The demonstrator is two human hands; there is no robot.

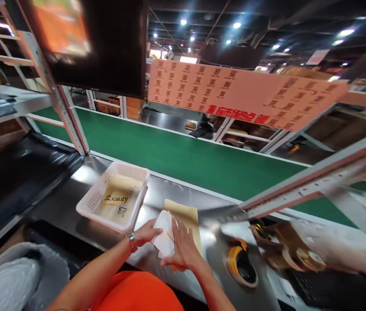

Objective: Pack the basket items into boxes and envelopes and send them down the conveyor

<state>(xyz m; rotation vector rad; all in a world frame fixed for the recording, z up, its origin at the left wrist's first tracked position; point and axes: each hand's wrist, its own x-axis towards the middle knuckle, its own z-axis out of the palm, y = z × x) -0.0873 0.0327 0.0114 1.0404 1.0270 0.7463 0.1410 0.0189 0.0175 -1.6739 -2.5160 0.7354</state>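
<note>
A white, folded packet (163, 235), paper or thin foam by its look, is between my two hands over the metal worktable. My left hand (148, 232), with a metal watch at the wrist, grips the packet's left edge. Along its right edge lies my right hand (183, 245), thumb near the lower corner and fingers stretched over the side. What is inside the packet is hidden. Beneath and behind it a yellowish-brown paper sheet or envelope (186, 212) rests on the metal. To the left stands a white plastic basket (114, 222) holding a flat tan package printed "beauty" (118, 196).
A tape dispenser (243, 263) sits on the table at right, near tape rolls (310, 259) and a dark keyboard (315, 283). Beyond the table edge runs a green conveyor belt (170, 149). Metal posts, a monitor (114, 47) and a pink printed board (247, 93) stand above.
</note>
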